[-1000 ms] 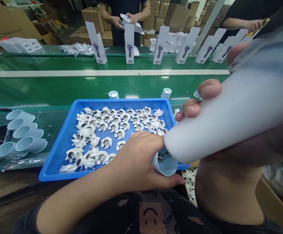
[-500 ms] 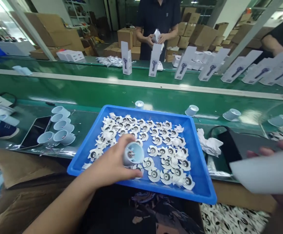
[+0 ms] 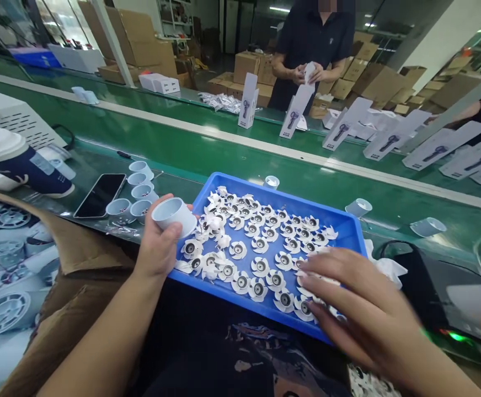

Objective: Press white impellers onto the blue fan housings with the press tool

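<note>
My left hand [image 3: 158,248] is closed around a light-blue cup-shaped housing [image 3: 174,215], its wide opening tipped upward, above the left edge of a blue tray [image 3: 232,183]. Many small white fan impellers [image 3: 260,266] with dark round hubs lie spread in that tray. Over its right part hovers my right hand [image 3: 360,303], slightly blurred, fingers apart and apparently holding nothing. It covers some impellers there, and whether the fingertips touch any is unclear.
Several similar housings [image 3: 142,192] stand left of the tray beside a phone [image 3: 100,196] and a paper cup [image 3: 21,162]. A box of housings [image 3: 4,303] is at lower left. Upright white boxes [image 3: 294,113] line the green conveyor [image 3: 207,151]. A co-worker [image 3: 315,49] stands opposite. A black device [image 3: 422,286] sits right.
My left hand has carried the housing leftward from over the tray's middle to its left edge. My right hand has come from behind a white object at the right to above the impellers. The view has shifted left.
</note>
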Motion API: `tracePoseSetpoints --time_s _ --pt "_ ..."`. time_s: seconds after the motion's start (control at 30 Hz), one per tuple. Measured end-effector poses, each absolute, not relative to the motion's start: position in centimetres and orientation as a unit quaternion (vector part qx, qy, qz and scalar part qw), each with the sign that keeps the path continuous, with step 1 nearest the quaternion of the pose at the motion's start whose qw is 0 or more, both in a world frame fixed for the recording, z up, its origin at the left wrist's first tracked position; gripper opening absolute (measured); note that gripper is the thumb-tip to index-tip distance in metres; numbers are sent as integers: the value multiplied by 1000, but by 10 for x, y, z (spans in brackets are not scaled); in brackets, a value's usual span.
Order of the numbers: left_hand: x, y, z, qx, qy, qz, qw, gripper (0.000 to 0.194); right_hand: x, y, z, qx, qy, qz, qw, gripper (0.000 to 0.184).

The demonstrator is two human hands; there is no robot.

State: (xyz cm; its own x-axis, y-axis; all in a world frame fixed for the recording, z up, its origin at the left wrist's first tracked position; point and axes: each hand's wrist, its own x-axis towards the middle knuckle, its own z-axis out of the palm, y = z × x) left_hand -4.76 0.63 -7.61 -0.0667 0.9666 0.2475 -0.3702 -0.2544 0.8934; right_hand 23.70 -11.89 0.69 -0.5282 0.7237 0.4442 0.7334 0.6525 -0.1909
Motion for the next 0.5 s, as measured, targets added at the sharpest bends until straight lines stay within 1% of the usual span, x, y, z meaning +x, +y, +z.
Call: tracePoseSetpoints --time_s 0.1,0.17,0.23,0.33,0.4,0.5 --pt "-51 6 -80 458 322 659 502 72 192 -59 -17 -395 -915 13 80 34" --pt "-51 3 -83 462 340 652 496 73 165 -27 -36 -393 -919 25 -3 40" --pt "-51 0 -86 479 373 633 480 72 148 -13 -51 -389 -919 25 -57 43" --pt "-52 -5 -86 528 401 600 447 69 139 -20 -58 -387 -913 22 -123 39" --pt "-52 -6 -85 552 397 583 445 66 141 -29 -55 -399 -903 27 -157 34" --pt "-52 -5 -84 561 391 567 459 65 141 -38 -52 -445 -876 41 -183 20"
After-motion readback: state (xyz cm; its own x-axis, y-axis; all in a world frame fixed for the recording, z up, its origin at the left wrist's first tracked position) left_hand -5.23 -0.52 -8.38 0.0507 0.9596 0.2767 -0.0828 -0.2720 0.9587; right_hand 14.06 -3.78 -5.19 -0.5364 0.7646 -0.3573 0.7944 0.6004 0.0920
